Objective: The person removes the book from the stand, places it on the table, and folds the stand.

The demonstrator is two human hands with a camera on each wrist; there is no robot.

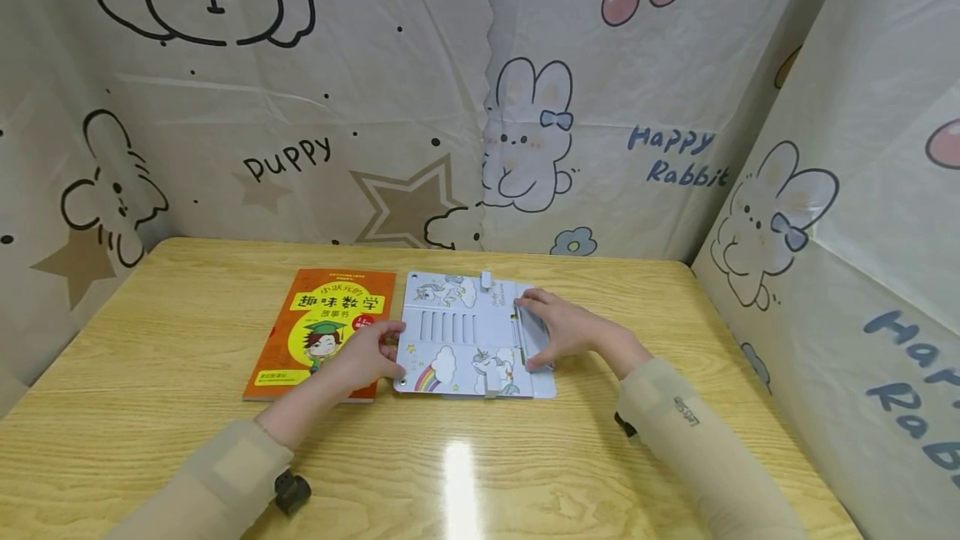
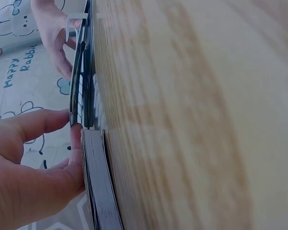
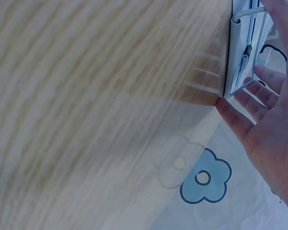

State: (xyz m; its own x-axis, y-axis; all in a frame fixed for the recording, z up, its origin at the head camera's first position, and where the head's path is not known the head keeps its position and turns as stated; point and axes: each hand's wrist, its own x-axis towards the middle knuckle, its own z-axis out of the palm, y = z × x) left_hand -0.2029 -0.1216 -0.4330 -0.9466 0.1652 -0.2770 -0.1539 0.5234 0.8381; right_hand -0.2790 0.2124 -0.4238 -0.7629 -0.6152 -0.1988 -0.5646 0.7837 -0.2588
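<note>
I have the flat white plastic book stand with unicorn and rainbow prints [image 1: 474,336] lying on the pale wooden table [image 1: 150,407], just beside the orange paperback maths book [image 1: 324,330]. My left hand [image 1: 369,354] rests on the stand's left edge, fingers nearly straight, thumb [image 2: 31,125] touching the panel. My right hand [image 1: 564,329] lies with relaxed fingers over the right end, near the thin wire page clip [image 1: 516,325]. I think a risk is that the stand slides on the glossy table if I press unevenly. The clip could also spring onto my fingertips, because they lie so close.
</note>
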